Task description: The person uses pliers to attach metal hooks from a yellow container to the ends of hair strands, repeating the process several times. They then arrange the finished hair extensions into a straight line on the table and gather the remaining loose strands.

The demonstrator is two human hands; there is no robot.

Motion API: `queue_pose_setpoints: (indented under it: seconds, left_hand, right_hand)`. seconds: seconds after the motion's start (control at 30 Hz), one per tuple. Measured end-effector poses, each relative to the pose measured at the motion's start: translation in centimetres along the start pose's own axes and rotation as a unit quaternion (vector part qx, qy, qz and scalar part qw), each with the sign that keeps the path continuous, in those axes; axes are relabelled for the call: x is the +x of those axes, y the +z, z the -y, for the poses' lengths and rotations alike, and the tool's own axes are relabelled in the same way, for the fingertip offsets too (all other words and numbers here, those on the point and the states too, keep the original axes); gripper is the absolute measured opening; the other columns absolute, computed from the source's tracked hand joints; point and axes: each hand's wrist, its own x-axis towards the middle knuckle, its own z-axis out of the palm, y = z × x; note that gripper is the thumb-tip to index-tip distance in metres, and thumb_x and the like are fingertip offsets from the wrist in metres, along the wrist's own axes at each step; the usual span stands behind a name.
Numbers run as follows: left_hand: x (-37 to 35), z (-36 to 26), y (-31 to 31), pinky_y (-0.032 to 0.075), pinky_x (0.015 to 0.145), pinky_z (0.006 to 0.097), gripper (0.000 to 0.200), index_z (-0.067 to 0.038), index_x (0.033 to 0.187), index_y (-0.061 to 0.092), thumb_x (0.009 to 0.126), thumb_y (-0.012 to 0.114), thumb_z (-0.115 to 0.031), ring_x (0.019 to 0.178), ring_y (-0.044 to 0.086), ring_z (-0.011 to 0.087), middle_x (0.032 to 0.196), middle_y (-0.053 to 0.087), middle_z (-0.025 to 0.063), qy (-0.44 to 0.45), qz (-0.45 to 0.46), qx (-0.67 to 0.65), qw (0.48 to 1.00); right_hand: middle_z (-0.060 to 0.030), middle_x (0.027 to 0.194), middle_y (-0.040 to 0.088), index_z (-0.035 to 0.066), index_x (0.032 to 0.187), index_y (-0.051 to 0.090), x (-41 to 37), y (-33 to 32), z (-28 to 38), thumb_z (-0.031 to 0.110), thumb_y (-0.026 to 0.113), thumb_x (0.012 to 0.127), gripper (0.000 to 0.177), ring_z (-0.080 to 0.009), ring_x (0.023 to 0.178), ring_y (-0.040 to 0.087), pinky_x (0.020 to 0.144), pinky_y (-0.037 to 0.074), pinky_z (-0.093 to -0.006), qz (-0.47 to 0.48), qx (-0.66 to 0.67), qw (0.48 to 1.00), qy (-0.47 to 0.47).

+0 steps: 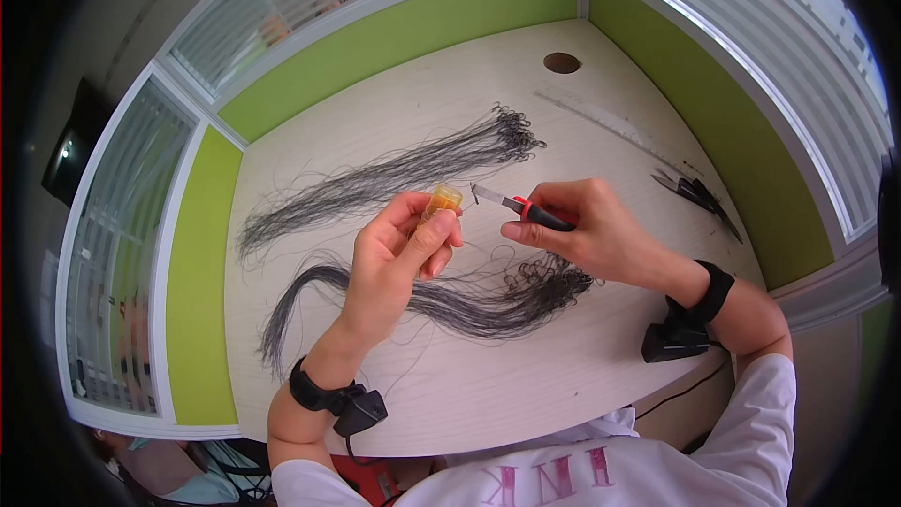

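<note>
My left hand [408, 242] is closed around a small yellowish translucent piece [445, 197], whose top sticks out above the fingers. In my right hand [587, 225] is a red and black tool [537, 213] with a short metal blade pointing left, its tip near the yellowish piece but apart from it. A small dark bit shows at the blade's tip, too small to make out. Behind my hands lies one long bundle of thin dark strands [394, 174] with curled ends at the right. A second bundle [469, 308] lies nearer to me, partly under my left hand.
A clear ruler [615, 130] lies at the back right, with black scissors [699, 195] near the right edge. The table [544, 376] has a round hole [562, 63] at the back. Green partitions [394, 47] surround it. Both wrists wear black strapped devices, with cables below.
</note>
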Motion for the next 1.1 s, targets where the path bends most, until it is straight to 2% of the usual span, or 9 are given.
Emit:
queue_pose_setpoints:
  seconds: [0.03, 0.47, 0.67, 0.77, 0.8, 0.83, 0.87, 0.93, 1.1]
  left_hand:
    - [0.0, 0.1, 0.1, 0.033, 0.052, 0.0173, 0.022, -0.001, 0.108, 0.059, 0.096, 0.060, -0.020, 0.059, 0.045, 0.0034, 0.076, 0.058, 0.0003, 0.000, 0.000, 0.000, 1.000]
    - [-0.2, 0.4, 0.1, 0.025, 0.047, 0.0202, 0.018, 0.000, 0.099, 0.063, 0.088, 0.069, -0.013, 0.053, 0.034, 0.0020, 0.066, 0.047, -0.0060, -0.043, -0.036, -0.018, 0.998]
    - [-0.3, 0.6, -0.1, 0.024, 0.046, 0.0201, 0.014, 0.000, 0.096, 0.064, 0.088, 0.069, -0.011, 0.051, 0.033, 0.0018, 0.064, 0.046, -0.0064, -0.048, -0.045, -0.021, 0.998]
    - [-0.3, 0.5, -0.3, 0.024, 0.046, 0.0199, 0.014, 0.000, 0.095, 0.063, 0.088, 0.069, -0.011, 0.050, 0.033, 0.0018, 0.064, 0.046, -0.0063, -0.041, -0.050, -0.019, 0.998]
    - [-0.3, 0.4, -0.3, 0.024, 0.046, 0.0199, 0.015, 0.000, 0.094, 0.063, 0.088, 0.069, -0.011, 0.050, 0.033, 0.0018, 0.064, 0.046, -0.0062, -0.039, -0.046, -0.014, 0.998]
    - [-0.3, 0.3, -0.3, 0.024, 0.046, 0.0199, 0.015, 0.000, 0.094, 0.063, 0.088, 0.069, -0.011, 0.050, 0.033, 0.0018, 0.064, 0.046, -0.0062, -0.040, -0.047, -0.013, 0.998]
    - [-0.4, 0.2, -0.2, 0.025, 0.046, 0.0198, 0.015, 0.001, 0.094, 0.063, 0.087, 0.069, -0.012, 0.050, 0.034, 0.0019, 0.063, 0.047, -0.0059, -0.049, -0.046, -0.013, 0.998]
    - [-0.4, 0.1, -0.1, 0.025, 0.045, 0.0198, 0.016, 0.001, 0.094, 0.063, 0.087, 0.070, -0.012, 0.050, 0.034, 0.0019, 0.063, 0.047, -0.0056, -0.060, -0.044, -0.015, 0.997]
    - [-0.5, 0.0, -0.2, 0.026, 0.045, 0.0192, 0.017, 0.002, 0.092, 0.063, 0.087, 0.070, -0.012, 0.049, 0.036, 0.0020, 0.062, 0.048, -0.0045, -0.084, -0.026, -0.018, 0.996]
  right_hand:
    - [0.0023, 0.054, 0.040, -0.001, 0.075, 0.064, 0.0, 0.0, 0.0, 0.039, 0.073, 0.086, 0.043, -0.0079, 0.052, 0.033, 0.046, 0.026, -0.0291, 0.012, 0.004, 1.000, 0.007]
    - [0.0044, 0.057, 0.039, 0.000, 0.074, 0.062, -0.5, 0.9, 0.2, 0.039, 0.070, 0.089, 0.042, -0.0067, 0.056, 0.033, 0.050, 0.024, -0.0290, 0.097, 0.090, 0.989, 0.072]
    - [-0.0012, 0.050, 0.041, -0.001, 0.068, 0.061, -0.5, 1.5, -0.3, 0.039, 0.071, 0.086, 0.045, -0.0112, 0.048, 0.031, 0.045, 0.026, -0.0318, 0.072, 0.071, 0.995, 0.025]
    - [-0.0033, 0.056, 0.049, 0.001, 0.076, 0.062, -0.3, 1.1, -0.2, 0.029, 0.075, 0.082, 0.031, -0.0163, 0.051, 0.041, 0.049, 0.033, -0.0336, 0.007, -0.004, 1.000, 0.010]
    - [-0.0035, 0.063, 0.050, 0.003, 0.081, 0.061, 0.0, 1.2, -0.9, 0.022, 0.078, 0.075, 0.025, -0.0172, 0.056, 0.045, 0.054, 0.036, -0.0332, -0.083, -0.122, 0.978, -0.146]
    - [-0.0036, 0.069, 0.051, 0.005, 0.085, 0.061, 0.2, 1.2, -1.4, 0.015, 0.080, 0.068, 0.027, -0.0181, 0.062, 0.048, 0.059, 0.040, -0.0329, -0.170, -0.234, 0.911, -0.295]
    - [-0.0036, 0.069, 0.051, 0.005, 0.085, 0.061, 0.2, 1.1, -1.7, 0.015, 0.080, 0.068, 0.027, -0.0181, 0.062, 0.048, 0.059, 0.040, -0.0329, -0.170, -0.233, 0.911, -0.295]
    - [-0.0030, 0.079, 0.052, 0.009, 0.091, 0.060, 0.4, 0.4, -1.3, 0.009, 0.079, 0.057, 0.039, -0.0239, 0.073, 0.053, 0.067, 0.042, -0.0364, -0.224, -0.337, 0.850, -0.339]
    - [-0.0029, 0.078, 0.051, 0.008, 0.084, 0.057, 0.8, -0.4, -0.9, 0.018, 0.078, 0.065, 0.030, -0.0211, 0.075, 0.053, 0.073, 0.043, -0.0338, -0.258, -0.393, 0.796, -0.383]
